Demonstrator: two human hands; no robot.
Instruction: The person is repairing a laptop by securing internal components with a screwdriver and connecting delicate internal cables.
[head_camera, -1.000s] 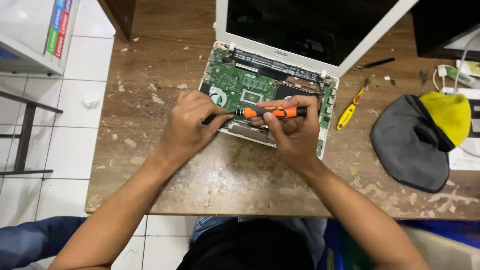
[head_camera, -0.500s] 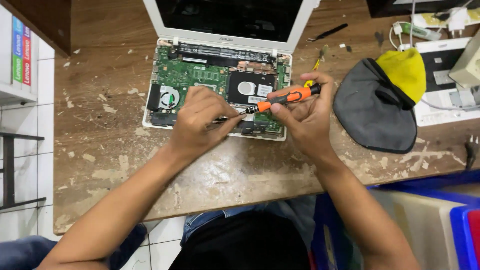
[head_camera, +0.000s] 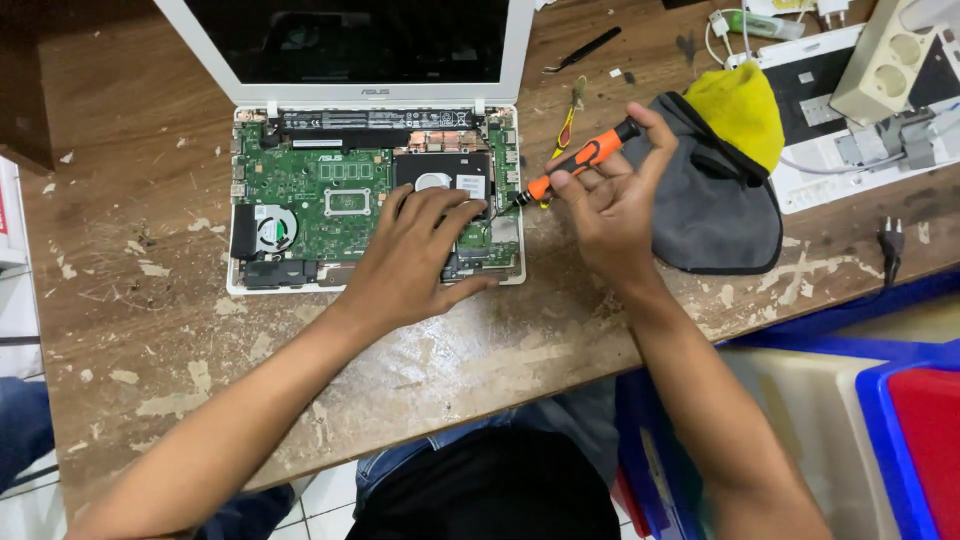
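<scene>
Left hand (head_camera: 415, 250) flat, open on laptop base (head_camera: 290, 200); right hand (head_camera: 610, 205) grips orange screwdriver (head_camera: 580, 160).

An opened laptop (head_camera: 360, 190) lies on the table (head_camera: 150, 330), screen (head_camera: 345, 45) at the far side. The left hand (head_camera: 415, 255) rests on the laptop's right half, over the drive (head_camera: 445, 178); the fan (head_camera: 273, 227) sits to its left. The right hand (head_camera: 610, 205) is just right of the laptop and holds a screwdriver (head_camera: 580, 160). A cloth (head_camera: 715, 180) lies right of that hand. Bins (head_camera: 850, 420) stand below the table's near right edge.
</scene>
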